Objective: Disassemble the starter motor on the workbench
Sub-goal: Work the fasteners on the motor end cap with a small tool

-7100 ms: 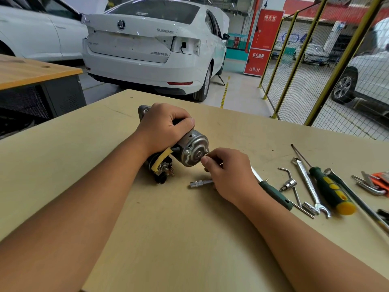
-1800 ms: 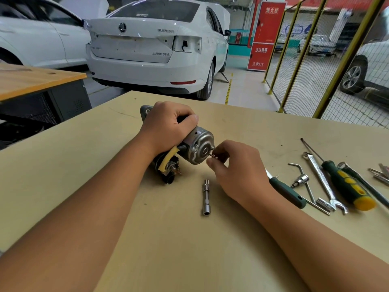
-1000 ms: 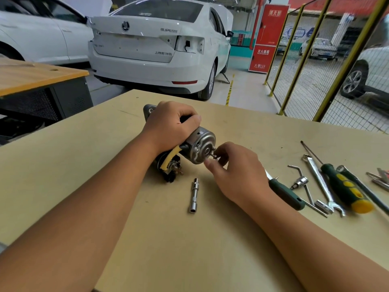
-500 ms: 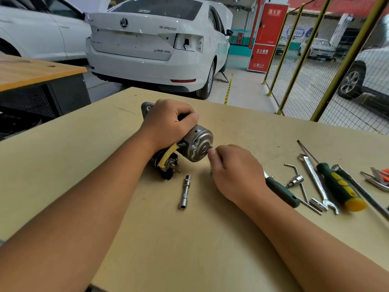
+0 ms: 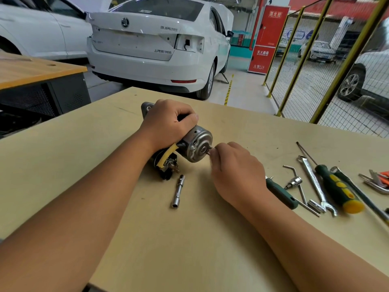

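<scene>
The motor lies on our surface, long axis running away from us, its round ribbed metal end cap facing us and right. Our left hand clamps its dark body; our right hand pinches a small bolt at the cap. A steel socket lies nearby.

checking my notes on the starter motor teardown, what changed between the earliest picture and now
The socket extension that lay crosswise just under the right hand now lies lengthwise, nearer the person, in front of the starter motor. The right hand's fingertips pinch a bolt at the end cap, as before. The left hand grips the motor body throughout; the tools at right are unmoved.
</scene>
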